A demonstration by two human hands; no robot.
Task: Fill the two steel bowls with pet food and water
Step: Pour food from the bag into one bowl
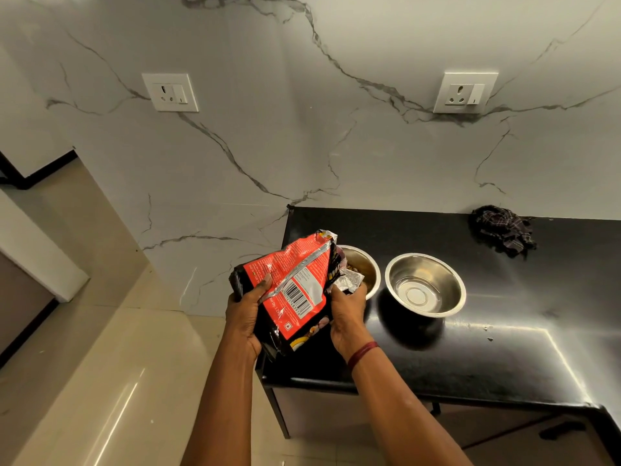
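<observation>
Two steel bowls stand side by side on the black counter [504,358]. The left bowl [364,269] holds some brown pet food and is partly hidden behind a red and black food pouch [295,290]. The pouch is tilted with its torn silver mouth over that bowl. My left hand [247,314] grips the pouch's lower left side. My right hand [347,314] grips its right edge near the opening, beside the bowl's rim. The right bowl [425,285] shows only its shiny bottom.
A crumpled dark checked cloth [502,232] lies at the back of the counter by the marble wall. Two wall sockets [170,92] [465,93] sit above. The counter's left end drops to a glossy beige floor [100,381].
</observation>
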